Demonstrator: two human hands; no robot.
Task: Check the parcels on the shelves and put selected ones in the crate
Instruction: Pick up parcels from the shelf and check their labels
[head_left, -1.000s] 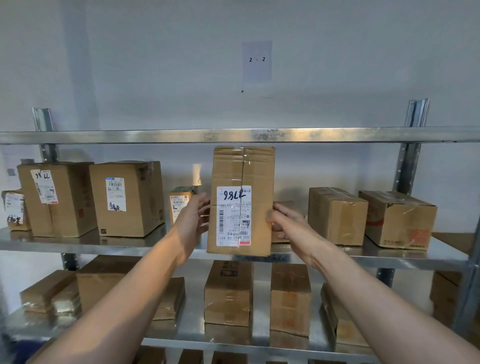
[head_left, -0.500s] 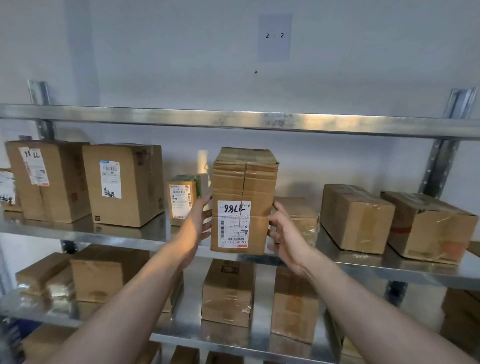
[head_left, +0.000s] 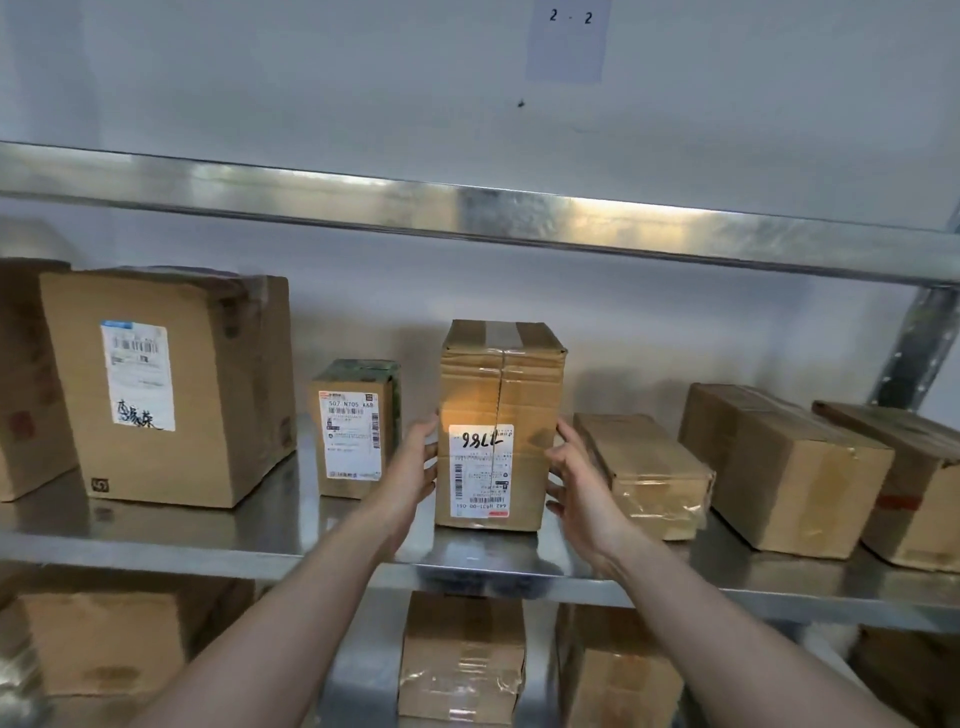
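From the head view, a tall parcel (head_left: 498, 415) stands upright on the middle shelf (head_left: 260, 551), near its front edge. Its white label faces out with the handwritten number upside down.

The left hand (head_left: 410, 473) is at the parcel's left side, its grip spread, with straight fingers laid against the cardboard. The right hand (head_left: 579, 478) is at the parcel's right side, its grip also spread and the fingers fanned out at the edge. I cannot tell whether they are touching it.

Just left of the tall parcel stands a small parcel (head_left: 353, 436) with a green top and a printed label. Further left is a large box (head_left: 156, 389). Just right of the tall parcel lies a low taped box (head_left: 644, 473), with two brown boxes (head_left: 779, 467) beyond it.

Above the tall parcel runs the upper shelf (head_left: 467, 213), and higher on the wall hangs a paper sign (head_left: 566, 41) reading "2 - 2". Below it, on the next shelf down, sits another taped carton (head_left: 462, 660).
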